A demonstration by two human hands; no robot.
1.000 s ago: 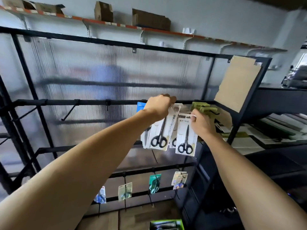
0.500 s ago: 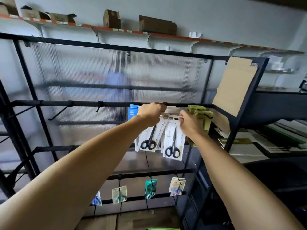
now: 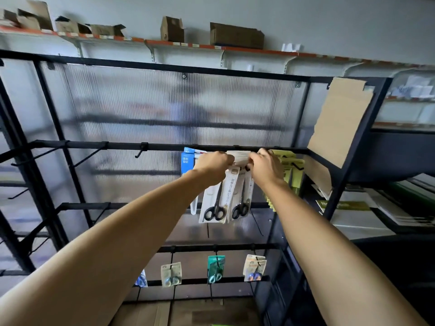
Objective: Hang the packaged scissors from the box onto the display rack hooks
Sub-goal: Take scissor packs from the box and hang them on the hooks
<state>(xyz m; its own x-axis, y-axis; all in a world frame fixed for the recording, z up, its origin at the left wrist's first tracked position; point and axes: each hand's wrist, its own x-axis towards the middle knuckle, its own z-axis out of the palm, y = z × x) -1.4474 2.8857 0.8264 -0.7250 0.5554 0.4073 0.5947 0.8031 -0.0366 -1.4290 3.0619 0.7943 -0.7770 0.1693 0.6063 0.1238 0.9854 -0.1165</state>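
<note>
We raise both hands close together at the upper rail (image 3: 164,146), left hand (image 3: 213,164) and right hand (image 3: 263,166) each pinching the top of the packaged scissors (image 3: 220,196), apparently to line their hang holes up with a hook.

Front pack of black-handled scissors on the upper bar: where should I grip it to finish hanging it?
Pinch the front scissors pack at its top card edge, coming from the front. The flat card hangs upright with the heavy handles at the bottom. Both the left hand and right hand already hold there.
</note>
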